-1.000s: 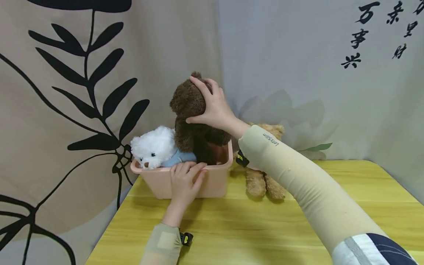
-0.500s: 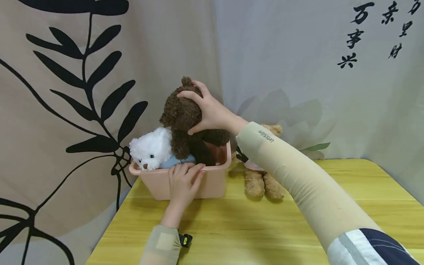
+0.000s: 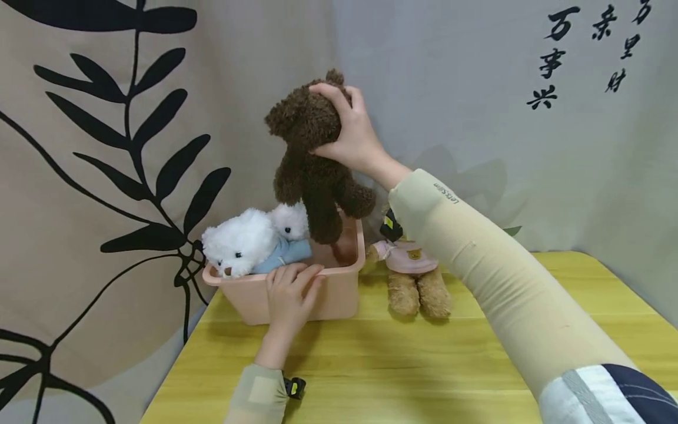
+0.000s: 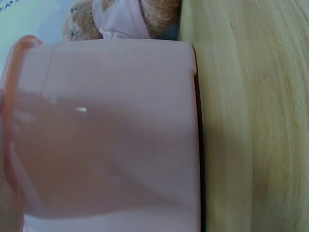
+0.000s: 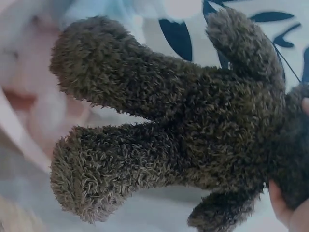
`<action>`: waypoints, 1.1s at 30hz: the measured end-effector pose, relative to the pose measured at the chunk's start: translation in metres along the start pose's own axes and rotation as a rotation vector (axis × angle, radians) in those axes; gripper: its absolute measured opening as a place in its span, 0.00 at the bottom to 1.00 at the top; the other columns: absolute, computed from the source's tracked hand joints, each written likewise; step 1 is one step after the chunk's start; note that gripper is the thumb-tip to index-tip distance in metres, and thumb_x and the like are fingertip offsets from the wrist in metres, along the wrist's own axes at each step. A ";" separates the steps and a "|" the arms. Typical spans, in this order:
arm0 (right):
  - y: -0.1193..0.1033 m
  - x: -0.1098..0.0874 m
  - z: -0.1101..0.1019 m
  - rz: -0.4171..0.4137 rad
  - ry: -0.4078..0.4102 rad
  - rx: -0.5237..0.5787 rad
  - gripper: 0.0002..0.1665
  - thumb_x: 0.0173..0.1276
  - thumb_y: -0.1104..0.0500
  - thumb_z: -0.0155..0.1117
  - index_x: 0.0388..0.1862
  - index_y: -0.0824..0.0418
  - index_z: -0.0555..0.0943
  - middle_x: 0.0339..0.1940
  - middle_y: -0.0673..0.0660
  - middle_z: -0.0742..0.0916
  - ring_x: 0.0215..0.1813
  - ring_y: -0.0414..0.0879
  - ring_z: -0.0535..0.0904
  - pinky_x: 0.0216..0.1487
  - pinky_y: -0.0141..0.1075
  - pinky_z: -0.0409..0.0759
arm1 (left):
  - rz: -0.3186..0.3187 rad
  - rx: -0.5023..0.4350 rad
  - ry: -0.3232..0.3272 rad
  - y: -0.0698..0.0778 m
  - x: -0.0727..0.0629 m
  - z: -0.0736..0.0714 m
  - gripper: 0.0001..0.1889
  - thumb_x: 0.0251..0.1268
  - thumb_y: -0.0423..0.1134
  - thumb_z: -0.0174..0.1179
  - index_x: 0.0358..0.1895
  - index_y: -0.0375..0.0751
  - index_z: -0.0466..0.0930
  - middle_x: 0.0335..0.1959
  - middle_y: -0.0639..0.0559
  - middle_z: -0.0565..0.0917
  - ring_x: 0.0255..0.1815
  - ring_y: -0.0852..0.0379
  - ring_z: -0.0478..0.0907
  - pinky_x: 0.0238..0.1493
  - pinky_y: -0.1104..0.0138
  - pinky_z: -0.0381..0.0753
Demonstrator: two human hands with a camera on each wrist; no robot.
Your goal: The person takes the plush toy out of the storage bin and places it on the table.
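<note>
My right hand [image 3: 355, 132] grips a dark brown teddy bear [image 3: 318, 171] by the head, holding it upright above a pink plastic bin [image 3: 339, 294]. In the right wrist view the brown bear's body [image 5: 217, 130] and legs fill the middle, with the bin blurred behind. My left hand [image 3: 290, 291] rests on the bin's front rim, fingers over the edge. Inside the bin lie a white teddy bear [image 3: 241, 241] in a blue top and a second pale plush toy [image 3: 290, 221], partly hidden. The bin's pink wall [image 4: 111, 130] fills most of the left wrist view.
A light brown teddy bear [image 3: 413, 277] in a pink shirt sits on the yellow wooden table [image 3: 371, 365], right of the bin, its head hidden behind my right forearm. A printed curtain [image 3: 254, 70] hangs behind the table.
The brown bear first dips slightly left, then my right hand raises it up out of the bin. The pale plush toy behind the white bear comes into view. The left hand stays on the rim.
</note>
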State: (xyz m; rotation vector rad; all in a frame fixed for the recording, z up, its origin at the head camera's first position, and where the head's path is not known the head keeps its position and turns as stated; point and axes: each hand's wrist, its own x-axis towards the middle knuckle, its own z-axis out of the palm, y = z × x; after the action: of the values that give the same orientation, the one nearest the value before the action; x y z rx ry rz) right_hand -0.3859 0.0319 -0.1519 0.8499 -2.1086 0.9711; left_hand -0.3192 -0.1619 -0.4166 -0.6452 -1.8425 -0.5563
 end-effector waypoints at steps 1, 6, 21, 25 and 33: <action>0.000 0.003 -0.009 -0.003 0.029 -0.027 0.53 0.49 0.57 0.81 0.71 0.40 0.63 0.70 0.57 0.58 0.71 0.45 0.56 0.60 0.40 0.69 | 0.000 0.000 0.002 -0.001 0.000 0.000 0.13 0.66 0.53 0.59 0.43 0.50 0.87 0.35 0.49 0.81 0.37 0.46 0.75 0.46 0.49 0.64; 0.006 0.008 -0.060 -0.006 0.128 -0.166 0.51 0.52 0.51 0.79 0.72 0.40 0.61 0.70 0.58 0.57 0.71 0.46 0.56 0.64 0.38 0.63 | -0.010 -0.004 -0.003 -0.006 -0.002 -0.001 0.11 0.63 0.49 0.62 0.41 0.49 0.87 0.35 0.48 0.82 0.38 0.45 0.76 0.46 0.49 0.64; 0.054 -0.041 -0.188 0.353 0.200 -0.391 0.52 0.56 0.48 0.73 0.75 0.39 0.55 0.72 0.59 0.50 0.74 0.56 0.52 0.70 0.51 0.57 | 0.000 0.011 0.001 -0.020 0.003 -0.015 0.15 0.69 0.53 0.57 0.42 0.47 0.87 0.37 0.46 0.82 0.39 0.42 0.76 0.46 0.47 0.63; 0.077 -0.068 -0.198 0.478 0.136 -0.392 0.54 0.58 0.48 0.72 0.77 0.41 0.51 0.73 0.64 0.46 0.74 0.62 0.50 0.67 0.58 0.59 | -0.007 0.016 0.001 -0.019 0.001 -0.017 0.16 0.69 0.54 0.56 0.41 0.47 0.87 0.37 0.45 0.82 0.39 0.42 0.75 0.46 0.47 0.63; 0.125 -0.135 -0.184 0.652 -0.022 -0.418 0.57 0.58 0.46 0.72 0.79 0.45 0.48 0.73 0.74 0.42 0.67 0.76 0.53 0.52 0.69 0.65 | -0.011 0.003 -0.019 -0.014 0.001 -0.014 0.16 0.69 0.53 0.57 0.42 0.47 0.87 0.37 0.46 0.82 0.38 0.42 0.75 0.46 0.47 0.62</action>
State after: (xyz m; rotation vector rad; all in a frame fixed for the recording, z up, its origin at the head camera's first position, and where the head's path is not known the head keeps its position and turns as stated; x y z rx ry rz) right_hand -0.3513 0.2827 -0.2102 -0.0503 -2.5360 0.7659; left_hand -0.3189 -0.1812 -0.4118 -0.6402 -1.8660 -0.5562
